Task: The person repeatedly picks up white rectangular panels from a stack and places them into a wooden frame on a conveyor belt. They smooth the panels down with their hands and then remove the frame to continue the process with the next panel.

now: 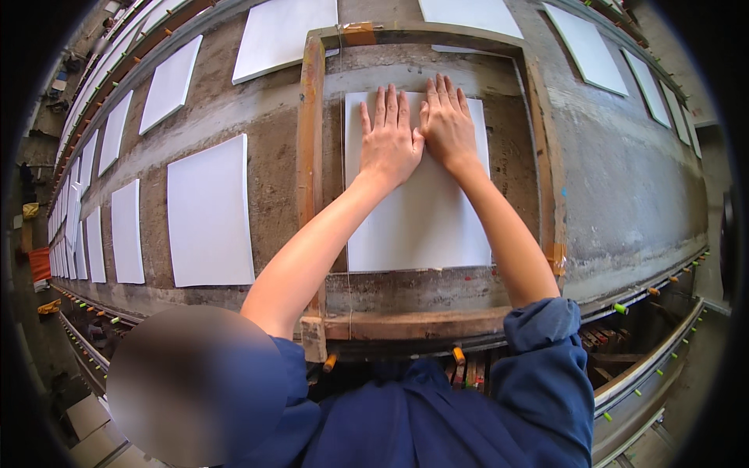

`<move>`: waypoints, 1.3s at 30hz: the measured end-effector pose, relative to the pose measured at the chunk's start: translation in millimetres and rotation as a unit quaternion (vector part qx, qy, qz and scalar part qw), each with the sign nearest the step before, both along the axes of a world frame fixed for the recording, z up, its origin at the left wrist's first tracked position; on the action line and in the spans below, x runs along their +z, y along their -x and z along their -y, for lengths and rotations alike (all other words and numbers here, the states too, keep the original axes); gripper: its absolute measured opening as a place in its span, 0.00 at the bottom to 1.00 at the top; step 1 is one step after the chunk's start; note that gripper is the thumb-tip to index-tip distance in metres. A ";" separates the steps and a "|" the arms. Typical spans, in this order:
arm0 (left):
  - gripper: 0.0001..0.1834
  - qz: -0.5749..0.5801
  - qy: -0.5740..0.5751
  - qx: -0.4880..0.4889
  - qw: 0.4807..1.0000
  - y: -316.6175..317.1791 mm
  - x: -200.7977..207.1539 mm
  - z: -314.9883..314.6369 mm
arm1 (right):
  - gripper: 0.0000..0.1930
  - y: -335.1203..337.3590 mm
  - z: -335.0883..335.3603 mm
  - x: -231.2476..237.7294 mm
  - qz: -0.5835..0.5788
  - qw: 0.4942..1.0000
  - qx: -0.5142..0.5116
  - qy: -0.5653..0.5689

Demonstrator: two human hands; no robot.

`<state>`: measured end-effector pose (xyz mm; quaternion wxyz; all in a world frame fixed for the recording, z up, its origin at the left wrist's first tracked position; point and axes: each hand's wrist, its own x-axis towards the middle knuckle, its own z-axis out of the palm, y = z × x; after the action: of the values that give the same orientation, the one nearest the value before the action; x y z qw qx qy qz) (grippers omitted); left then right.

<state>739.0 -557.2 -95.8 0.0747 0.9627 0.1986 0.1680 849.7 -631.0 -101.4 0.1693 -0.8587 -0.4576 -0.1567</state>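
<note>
A white rectangular panel (417, 226) lies flat on the worn brown tabletop, inside a wooden frame (310, 148). Both my arms reach forward over the frame's near bar. My left hand (388, 144) rests palm down on the upper part of the panel, its fingers stretched and slightly spread. Beside it, my right hand (449, 129) also presses flat near the panel's far edge, fingers extended and close together. The two thumbs meet or nearly meet at the middle. Neither hand grips anything. A thin string (349, 234) runs lengthwise near the panel's left edge.
White panels like it lie in rows, such as one panel (209, 210) to the left and another panel (585, 48) at the far right. Brown tape (359, 33) wraps parts of the frame. Orange pegs (458, 356) and green pegs (620, 309) stick out along the table's near edge.
</note>
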 end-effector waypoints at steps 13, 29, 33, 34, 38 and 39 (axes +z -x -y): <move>0.36 -0.070 0.041 -0.139 0.987 126.8 43.5 51.0 | 0.39 70.1 174.6 59.5 -0.097 0.968 0.097 0.208; 0.42 0.169 0.382 -0.020 0.908 156.5 67.0 -16.6 | 0.42 22.7 239.5 85.3 -0.251 0.962 -0.101 0.020; 0.39 0.201 0.359 -0.040 0.911 142.7 96.7 -12.1 | 0.41 11.6 245.9 116.2 -0.237 0.968 -0.069 -0.037; 0.38 0.205 0.346 -0.052 0.914 137.1 112.9 -8.4 | 0.41 6.0 249.3 125.2 -0.230 0.970 -0.066 -0.041; 0.38 0.234 0.315 -0.064 0.917 94.6 147.6 23.6 | 0.40 -39.2 273.7 163.2 -0.230 0.968 -0.052 -0.082; 0.38 0.240 0.317 -0.059 0.916 83.5 153.9 40.0 | 0.40 -54.0 285.4 167.5 -0.231 0.968 -0.046 -0.091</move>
<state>655.5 -597.3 58.1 0.4310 0.8294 0.1601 0.3175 903.7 -916.4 66.1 0.3402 -0.8729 -0.3497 -0.0031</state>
